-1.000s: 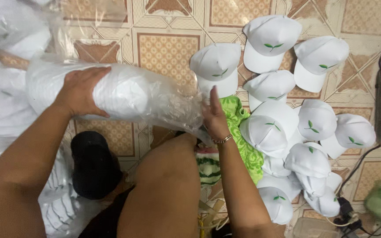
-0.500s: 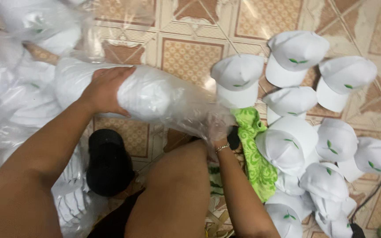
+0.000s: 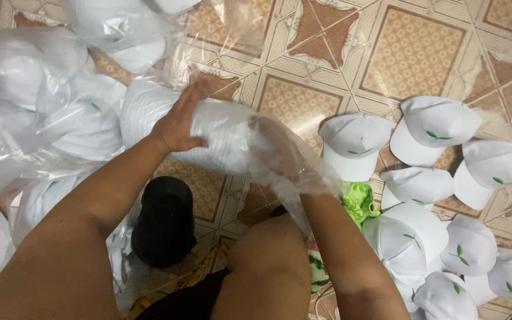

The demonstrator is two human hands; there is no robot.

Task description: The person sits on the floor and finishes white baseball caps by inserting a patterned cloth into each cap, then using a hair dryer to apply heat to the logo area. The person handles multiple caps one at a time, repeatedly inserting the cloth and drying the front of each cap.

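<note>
A stack of white caps wrapped in a clear plastic bag (image 3: 226, 139) lies across my lap, over the tiled floor. My left hand (image 3: 180, 123) presses on top of the stack near its middle, fingers spread over the plastic. My right hand (image 3: 282, 157) is pushed inside the bag's open end; I see it dimly through the crumpled film. Whether its fingers close on a cap I cannot tell.
Several loose white caps with small green leaf marks (image 3: 428, 195) lie on the floor at the right. More bagged white caps (image 3: 48, 112) pile up at the left. A black cap (image 3: 164, 222) sits by my knee (image 3: 268, 261). A green cloth (image 3: 360, 201) lies beside the loose caps.
My right hand has gone from the outside of the bag's end to inside it. The view has shifted, so the loose caps sit further right and lower.
</note>
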